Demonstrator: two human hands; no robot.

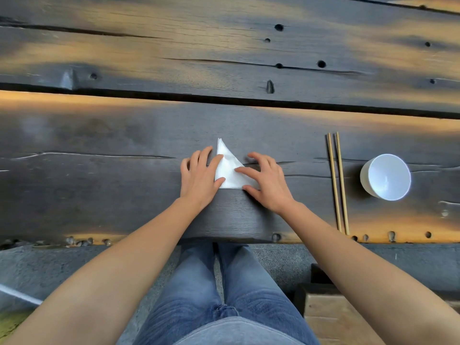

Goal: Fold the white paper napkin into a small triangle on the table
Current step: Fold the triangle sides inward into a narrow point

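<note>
The white paper napkin (227,168) lies flat on the dark wooden table (124,185) in a triangle shape, its sharp tip pointing away from me. My left hand (199,178) rests with spread fingers along the napkin's left edge, the thumb and index finger on the paper. My right hand (266,180) presses its index finger and thumb on the napkin's lower right corner, which it covers. Neither hand grips the napkin; both lie flat on it.
Two wooden chopsticks (338,183) lie side by side to the right of my hands, pointing away from me. A white bowl (385,176) stands further right. The table's near edge (236,239) runs just above my knees. A wooden bench (331,312) sits at lower right.
</note>
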